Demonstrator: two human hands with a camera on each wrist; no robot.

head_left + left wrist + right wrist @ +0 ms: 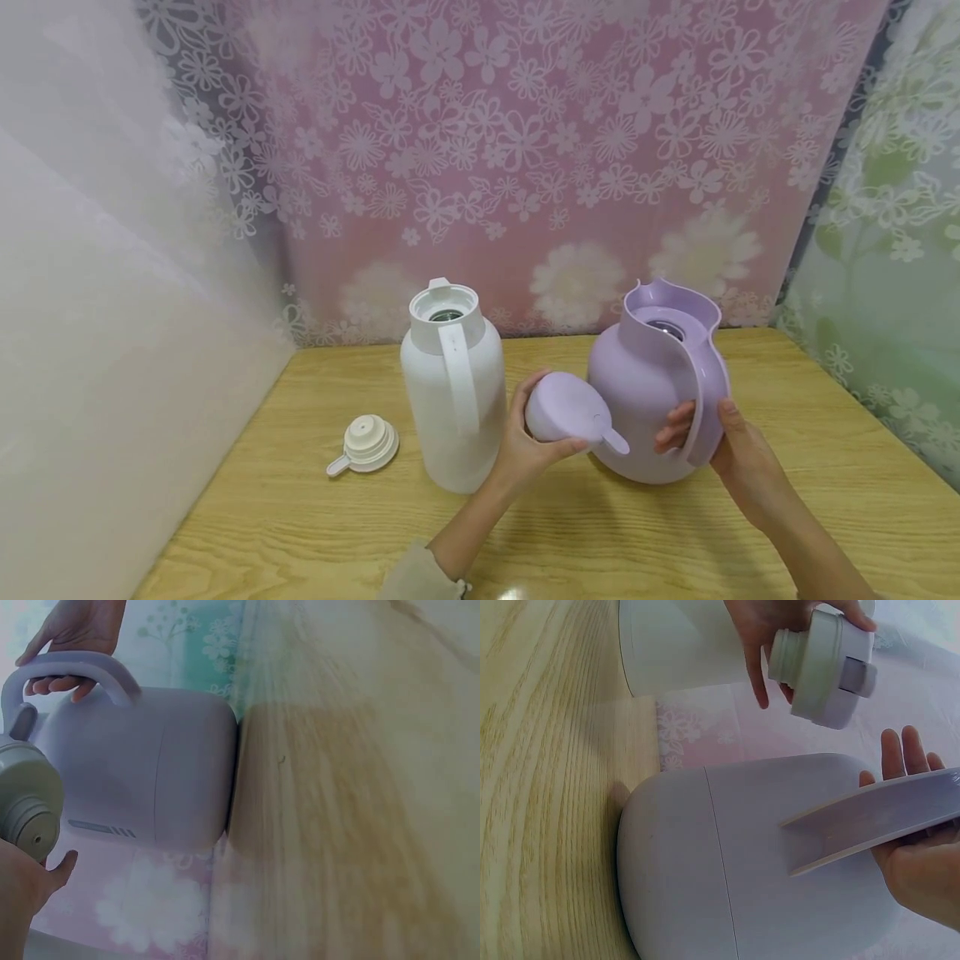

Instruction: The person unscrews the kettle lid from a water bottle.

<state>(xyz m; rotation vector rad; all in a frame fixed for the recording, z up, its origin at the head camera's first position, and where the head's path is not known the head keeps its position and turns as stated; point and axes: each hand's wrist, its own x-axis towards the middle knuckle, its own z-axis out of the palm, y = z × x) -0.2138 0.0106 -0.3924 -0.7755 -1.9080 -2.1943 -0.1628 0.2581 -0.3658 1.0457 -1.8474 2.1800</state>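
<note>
My left hand [522, 450] grips a lilac stopper lid [564, 407] by its sides and holds it in the air before the lilac thermos jug [626, 375]. In the right wrist view, the lid's pale ridged plug [787, 656] points away from its lilac cap. The jug stands upright with its mouth uncovered. My right hand [750, 467] is at the jug's handle [708, 408], its fingers passing through the loop and extended rather than wrapped tight. The thumb lies on the outer side of the handle.
A white thermos jug [453, 400] with an uncovered mouth stands left of the lilac one. Its white stopper [370, 442] lies on the wooden table [300, 533] farther left. Flowered cloth [487, 167] hangs behind; a white wall [112, 333] borders the left.
</note>
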